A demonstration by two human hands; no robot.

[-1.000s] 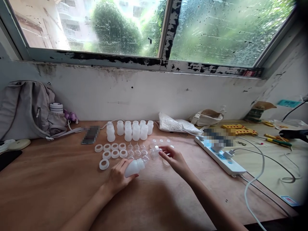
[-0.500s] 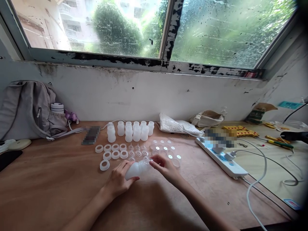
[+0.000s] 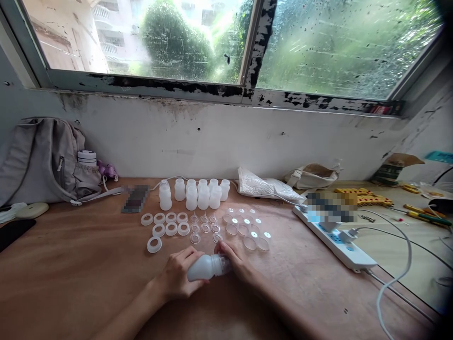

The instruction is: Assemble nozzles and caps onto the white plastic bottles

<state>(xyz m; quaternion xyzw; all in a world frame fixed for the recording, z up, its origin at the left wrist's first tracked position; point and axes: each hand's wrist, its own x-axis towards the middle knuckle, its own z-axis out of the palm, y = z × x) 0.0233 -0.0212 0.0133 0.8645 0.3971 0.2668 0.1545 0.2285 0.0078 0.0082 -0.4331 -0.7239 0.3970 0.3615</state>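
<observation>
A frosted white baby bottle [image 3: 202, 268] lies tilted on its side between my hands, low over the table. My left hand [image 3: 179, 274] is wrapped round its base end. The fingers of my right hand [image 3: 236, 260] close round the clear cap [image 3: 221, 264] at the other end; part of that cap is hidden by them. Just beyond my hands are several white screw rings [image 3: 155, 244] and clear teats [image 3: 195, 238] in rows. To their right lie clear round covers [image 3: 249, 243] and small white discs [image 3: 267, 235]. More frosted bottles [image 3: 203, 197] stand upright behind, one with a clear top [image 3: 164, 194].
A white power strip [image 3: 339, 245] with cables [image 3: 408, 255] runs along the right side. At the back are a white padded packet [image 3: 265, 184] and a beige pouch [image 3: 311, 176]. A grey backpack [image 3: 53, 160] and a blurred dark flat item [image 3: 135, 198] are on the left.
The bottle has come nearer me and turned more level. My right hand has moved from pinching at its neck to closing round the clear cap on it. The view has shifted slightly.
</observation>
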